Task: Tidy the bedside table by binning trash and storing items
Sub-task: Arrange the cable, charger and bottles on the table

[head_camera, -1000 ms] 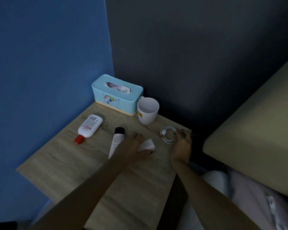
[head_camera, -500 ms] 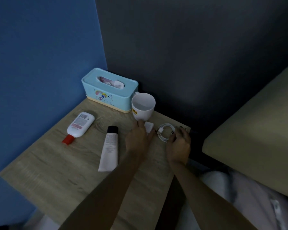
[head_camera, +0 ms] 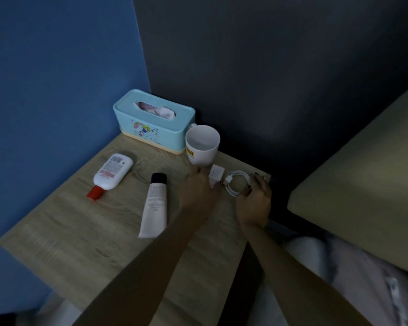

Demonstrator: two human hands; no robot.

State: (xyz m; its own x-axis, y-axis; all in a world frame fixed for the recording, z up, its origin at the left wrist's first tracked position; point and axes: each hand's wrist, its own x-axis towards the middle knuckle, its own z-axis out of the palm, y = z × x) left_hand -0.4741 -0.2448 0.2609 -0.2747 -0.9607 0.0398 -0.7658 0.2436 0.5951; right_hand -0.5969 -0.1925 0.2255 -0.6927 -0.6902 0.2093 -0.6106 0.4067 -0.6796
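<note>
On the wooden bedside table, my left hand pinches a small white charger block just below the white mug. Right beside the block lies a coiled white cable, near the table's right edge. My right hand has its fingertips curled on the coil's right side. A white bottle with a red cap lies at the left. A white tube with a black cap lies in the middle.
A light blue tissue box stands in the back corner against the blue and dark walls. A beige mattress borders the table on the right, with pale bedding below it.
My left hand has carried the white block from the table's middle up towards the mug, beside the cable. My right hand has stayed at the coil. The view shifted.
</note>
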